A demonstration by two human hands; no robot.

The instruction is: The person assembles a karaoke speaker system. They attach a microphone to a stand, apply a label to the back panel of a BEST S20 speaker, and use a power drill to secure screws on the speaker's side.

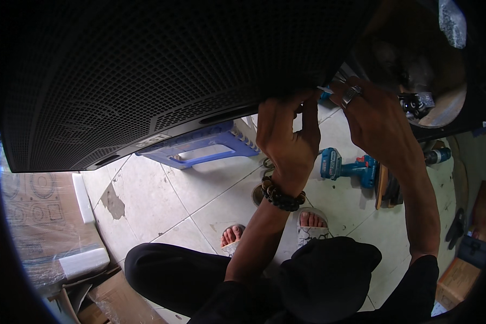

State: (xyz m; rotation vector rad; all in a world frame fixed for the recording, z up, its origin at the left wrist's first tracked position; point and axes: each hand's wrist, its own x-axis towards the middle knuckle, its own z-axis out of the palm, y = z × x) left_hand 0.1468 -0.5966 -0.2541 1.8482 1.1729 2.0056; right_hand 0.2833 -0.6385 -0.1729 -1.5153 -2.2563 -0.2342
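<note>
A large black speaker cabinet with a metal mesh grille [119, 81] fills the upper left. My left hand [290, 132] is at the grille's lower right corner. Its fingers are bent and closed, with the tips hidden against the dark edge. My right hand [372, 116], with a ring on one finger, is closed beside it. A small, thin white piece [323, 89] shows at its fingertips; its kind is unclear. Just right of this hand, a round opening in a black panel shows a pale wooden rim [445, 110], with shiny parts [416, 103] inside.
Below the cabinet stands a blue plastic stool [216, 151]. A teal cordless drill [356, 170] lies on the tiled floor [173, 186] between my arms, next to a wooden block [383, 186]. Plastic-wrapped cardboard [43, 216] lies at left, a small carton [458, 281] at lower right.
</note>
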